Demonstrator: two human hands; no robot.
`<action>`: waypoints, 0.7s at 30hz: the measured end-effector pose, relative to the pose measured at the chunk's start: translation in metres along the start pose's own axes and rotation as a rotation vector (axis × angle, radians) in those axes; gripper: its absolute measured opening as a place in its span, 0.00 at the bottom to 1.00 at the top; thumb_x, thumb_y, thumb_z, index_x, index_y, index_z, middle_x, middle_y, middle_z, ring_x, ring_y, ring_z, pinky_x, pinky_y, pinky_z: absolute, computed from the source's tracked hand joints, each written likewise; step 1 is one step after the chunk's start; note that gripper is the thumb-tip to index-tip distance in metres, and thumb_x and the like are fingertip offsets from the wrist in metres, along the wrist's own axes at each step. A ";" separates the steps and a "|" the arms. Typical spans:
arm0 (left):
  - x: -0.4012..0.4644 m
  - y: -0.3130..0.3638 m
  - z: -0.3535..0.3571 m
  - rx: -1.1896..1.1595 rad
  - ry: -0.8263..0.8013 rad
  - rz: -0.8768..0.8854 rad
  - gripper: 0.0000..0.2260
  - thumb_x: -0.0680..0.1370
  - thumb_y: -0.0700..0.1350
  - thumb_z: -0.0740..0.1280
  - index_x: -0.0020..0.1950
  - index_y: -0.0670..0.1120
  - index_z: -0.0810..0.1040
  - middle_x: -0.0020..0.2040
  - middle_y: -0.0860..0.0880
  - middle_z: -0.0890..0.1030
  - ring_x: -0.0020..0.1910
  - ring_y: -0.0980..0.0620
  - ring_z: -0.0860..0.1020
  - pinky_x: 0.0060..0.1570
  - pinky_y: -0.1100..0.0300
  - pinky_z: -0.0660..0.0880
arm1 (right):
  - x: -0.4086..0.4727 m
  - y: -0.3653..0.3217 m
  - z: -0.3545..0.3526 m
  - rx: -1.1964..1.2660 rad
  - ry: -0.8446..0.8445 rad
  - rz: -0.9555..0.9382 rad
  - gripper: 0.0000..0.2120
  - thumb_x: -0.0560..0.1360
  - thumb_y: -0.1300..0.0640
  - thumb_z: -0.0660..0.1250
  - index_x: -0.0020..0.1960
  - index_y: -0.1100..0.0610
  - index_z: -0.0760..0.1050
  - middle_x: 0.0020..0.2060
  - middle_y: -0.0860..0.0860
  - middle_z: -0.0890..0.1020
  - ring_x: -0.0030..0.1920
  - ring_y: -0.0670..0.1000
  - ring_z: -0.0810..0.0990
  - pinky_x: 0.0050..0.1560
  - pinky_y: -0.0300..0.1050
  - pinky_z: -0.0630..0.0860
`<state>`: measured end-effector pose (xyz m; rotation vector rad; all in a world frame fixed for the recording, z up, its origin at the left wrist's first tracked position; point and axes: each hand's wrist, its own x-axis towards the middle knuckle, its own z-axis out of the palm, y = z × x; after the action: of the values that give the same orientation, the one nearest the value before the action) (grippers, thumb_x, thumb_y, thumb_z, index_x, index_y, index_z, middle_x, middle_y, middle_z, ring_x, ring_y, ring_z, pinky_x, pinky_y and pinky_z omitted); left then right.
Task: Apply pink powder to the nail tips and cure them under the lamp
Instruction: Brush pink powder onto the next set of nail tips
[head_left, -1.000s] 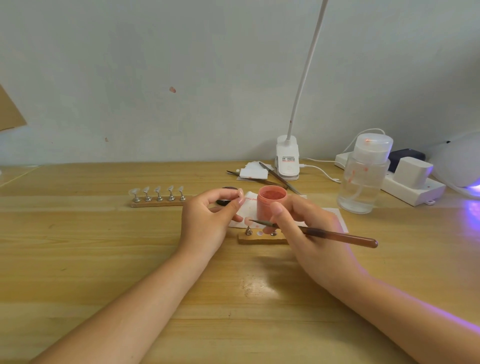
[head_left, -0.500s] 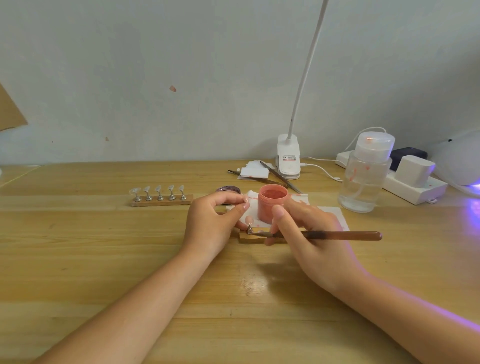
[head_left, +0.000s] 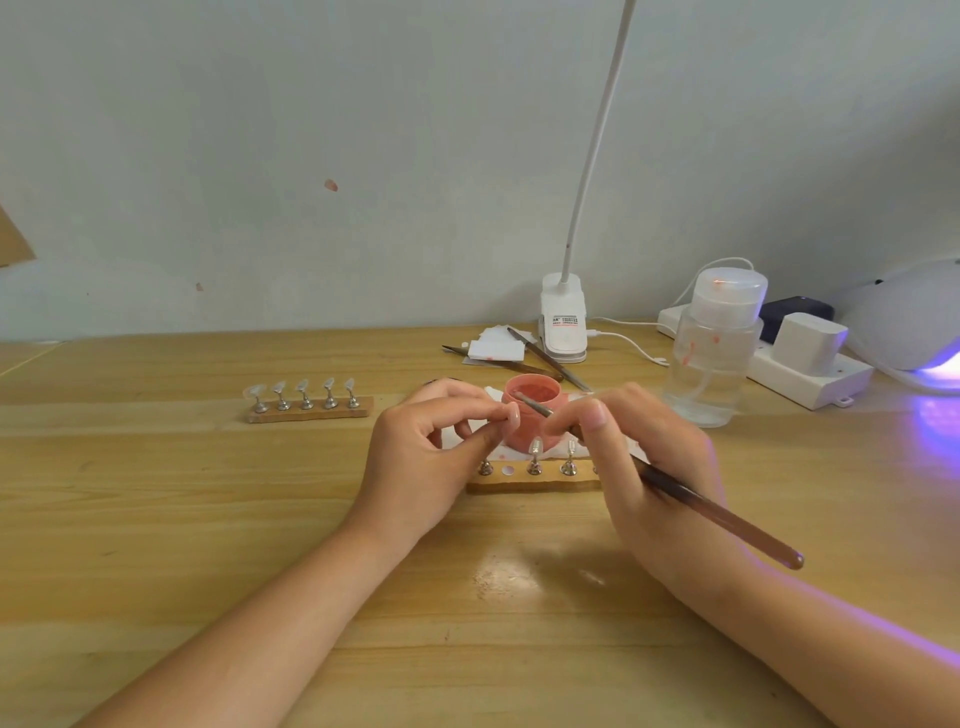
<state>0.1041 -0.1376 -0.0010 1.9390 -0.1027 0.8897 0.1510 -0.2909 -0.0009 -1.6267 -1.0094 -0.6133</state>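
One camera only, worn on the person's head, looking forward and down across the wooden table (head_left: 156, 519) toward the wall (head_left: 311, 130), close over both forearms, wide-angled at the edges

Open table (head_left: 156, 519) left, bottle (head_left: 711, 364), power strip (head_left: 810, 374) crowd right

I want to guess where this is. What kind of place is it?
Probably a home nail-art desk: a jar of pink powder, nail tips on wooden stands, and a glowing nail curing lamp on a wooden table.
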 end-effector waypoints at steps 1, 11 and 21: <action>0.000 0.000 0.000 0.000 -0.001 0.000 0.05 0.68 0.40 0.72 0.41 0.48 0.83 0.39 0.51 0.80 0.33 0.59 0.70 0.31 0.70 0.63 | 0.000 0.000 0.001 -0.011 0.002 -0.011 0.16 0.77 0.53 0.56 0.39 0.56 0.80 0.36 0.41 0.80 0.40 0.47 0.78 0.43 0.43 0.72; 0.000 -0.002 0.000 0.024 0.007 -0.027 0.09 0.68 0.38 0.73 0.39 0.52 0.82 0.38 0.52 0.78 0.33 0.59 0.68 0.31 0.66 0.63 | 0.000 0.002 0.000 -0.051 -0.006 -0.059 0.16 0.77 0.53 0.57 0.38 0.56 0.80 0.33 0.43 0.80 0.37 0.48 0.78 0.39 0.47 0.73; -0.001 0.001 0.000 0.044 0.029 -0.038 0.15 0.67 0.34 0.74 0.37 0.56 0.80 0.35 0.56 0.77 0.34 0.56 0.70 0.31 0.71 0.63 | 0.000 0.009 0.002 -0.124 -0.027 -0.143 0.15 0.77 0.54 0.58 0.40 0.56 0.81 0.32 0.45 0.81 0.36 0.46 0.77 0.38 0.46 0.72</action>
<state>0.1028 -0.1383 -0.0010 1.9610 -0.0291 0.9015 0.1586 -0.2895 -0.0056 -1.6847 -1.1339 -0.7646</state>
